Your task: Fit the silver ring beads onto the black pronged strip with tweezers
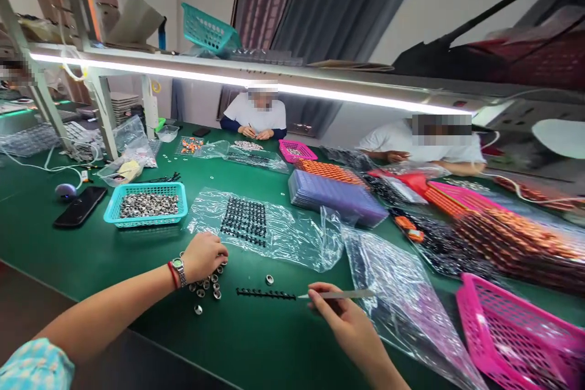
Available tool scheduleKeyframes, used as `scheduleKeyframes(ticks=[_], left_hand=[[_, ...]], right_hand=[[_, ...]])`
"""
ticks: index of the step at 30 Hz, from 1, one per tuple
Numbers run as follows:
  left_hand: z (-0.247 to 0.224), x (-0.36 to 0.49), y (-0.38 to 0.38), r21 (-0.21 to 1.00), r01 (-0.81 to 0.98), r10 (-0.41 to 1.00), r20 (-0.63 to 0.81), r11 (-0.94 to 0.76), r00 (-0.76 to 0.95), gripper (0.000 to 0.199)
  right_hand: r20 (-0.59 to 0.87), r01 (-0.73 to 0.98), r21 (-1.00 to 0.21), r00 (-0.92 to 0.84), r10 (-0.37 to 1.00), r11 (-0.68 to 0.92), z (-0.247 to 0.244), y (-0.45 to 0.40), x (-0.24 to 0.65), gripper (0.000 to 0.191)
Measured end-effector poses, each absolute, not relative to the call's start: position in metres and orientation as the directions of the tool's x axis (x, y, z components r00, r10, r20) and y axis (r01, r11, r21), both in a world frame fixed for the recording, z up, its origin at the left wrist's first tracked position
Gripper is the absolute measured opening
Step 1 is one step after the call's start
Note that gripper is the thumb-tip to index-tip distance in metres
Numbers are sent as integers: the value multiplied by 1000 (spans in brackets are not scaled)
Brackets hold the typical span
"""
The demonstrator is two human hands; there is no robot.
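Observation:
My left hand (pixel 205 258) reaches over a loose pile of small round metal pieces (pixel 201 285), its fingers curled together at the pile's right edge. What its fingertips pinch, if anything, is hidden. Pointed tweezers (pixel 351 294) lie in the closed fingers of my right hand (pixel 345 315). Their tip is at the right end of a black strip with small prongs (pixel 265 294), which lies flat on the table. A single metal piece (pixel 269 280) sits just above that strip. More black strips (pixel 243 220) lie in rows on a clear plastic bag (pixel 292 237).
A turquoise basket (pixel 109 213) of metal pieces stands left, beside a phone (pixel 81 206). A pink basket (pixel 512 317) and another clear bag (pixel 393 280) are at right. Behind are purple plastic trays (pixel 336 195), orange parts and two people working. A lit shelf (pixel 219 67) crosses above.

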State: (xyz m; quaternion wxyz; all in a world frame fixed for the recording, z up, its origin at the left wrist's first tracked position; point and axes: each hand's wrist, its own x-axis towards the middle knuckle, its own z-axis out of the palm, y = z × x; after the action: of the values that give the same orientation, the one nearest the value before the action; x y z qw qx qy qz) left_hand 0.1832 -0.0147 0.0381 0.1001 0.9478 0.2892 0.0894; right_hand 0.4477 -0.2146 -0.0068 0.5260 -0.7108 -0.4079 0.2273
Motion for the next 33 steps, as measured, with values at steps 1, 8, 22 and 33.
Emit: scheduleKeyframes(ticks=[1, 8, 22, 33], left_hand=[[37, 186, -12, 236, 532, 565, 97, -813, 820, 17], [43, 191, -22, 229, 511, 545, 119, -829, 830, 16], [26, 177, -107, 180, 42, 72, 164, -983, 984, 9], [21, 196, -112, 173, -80, -50, 173, -982, 984, 21]], right_hand=[[72, 286, -952, 558, 827, -110, -7, -212, 446, 60], [-23, 78, -994, 519, 854, -74, -15, -187, 432, 70], [-60, 51, -994, 461, 886, -94, -7, -226, 400, 45], [146, 258, -966, 605, 783, -20, -6, -222, 392, 37]])
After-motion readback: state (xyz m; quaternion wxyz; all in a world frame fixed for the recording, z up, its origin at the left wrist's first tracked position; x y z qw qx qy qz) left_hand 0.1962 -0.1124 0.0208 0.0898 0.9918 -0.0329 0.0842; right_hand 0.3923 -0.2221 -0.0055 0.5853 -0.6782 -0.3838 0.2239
